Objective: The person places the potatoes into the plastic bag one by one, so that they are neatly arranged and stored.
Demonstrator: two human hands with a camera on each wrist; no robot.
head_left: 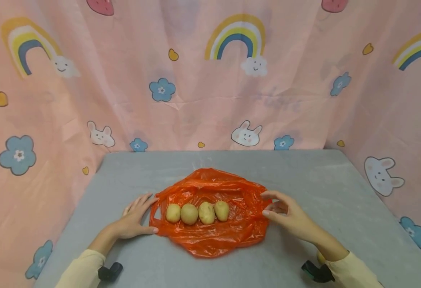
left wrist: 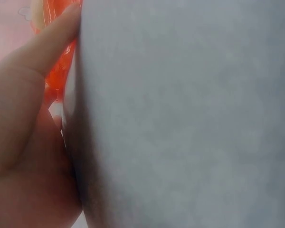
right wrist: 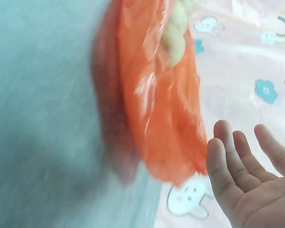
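Observation:
A thin orange-red plastic bag point(head_left: 210, 248) is spread flat on the grey table, a handle loop at its left end. Several potatoes point(head_left: 206, 213) lie on it in a row, side by side. My left hand point(head_left: 133, 222) rests at the bag's left end with fingers and thumb spread, the tips at its edge. At the right end, my right hand point(head_left: 291, 216) hovers with loosely bent fingers, and nothing shows between them. The right wrist view has these fingers point(right wrist: 217, 156) beside the bag point(right wrist: 147, 104); whether they touch it I cannot tell.
The grey table point(head_left: 304, 172) runs back to a pink printed curtain point(head_left: 203, 80), which also hangs at both sides. A small yellowish round thing point(head_left: 320, 257) lies by my right forearm, mostly hidden. Both wrists carry black devices point(head_left: 110, 273).

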